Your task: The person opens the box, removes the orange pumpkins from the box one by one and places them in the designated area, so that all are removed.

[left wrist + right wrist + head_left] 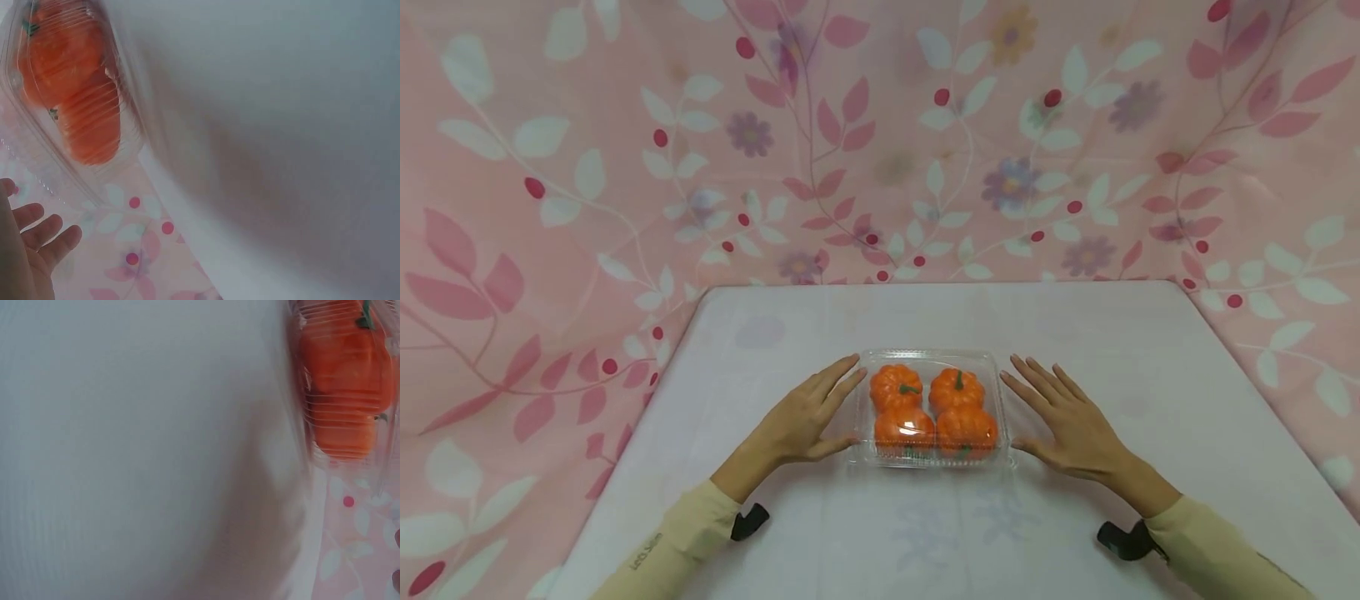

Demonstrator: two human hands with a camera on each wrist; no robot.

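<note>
A clear plastic clamshell box sits on the white table with its lid down. Inside it are several small orange pumpkins with green stems, two of them along the near side. My left hand is at the box's left side, fingers extended and thumb by the near left corner. On the opposite side is my right hand, its fingers likewise spread and straight. Whether either hand's fingertips touch the box is hard to tell. In the left wrist view the left fingers show beside the box wall, holding nothing.
The white table has its far edge against a pink floral cloth, which also hangs at both sides. Each forearm, in a cream sleeve, has a black wrist mount strapped on it.
</note>
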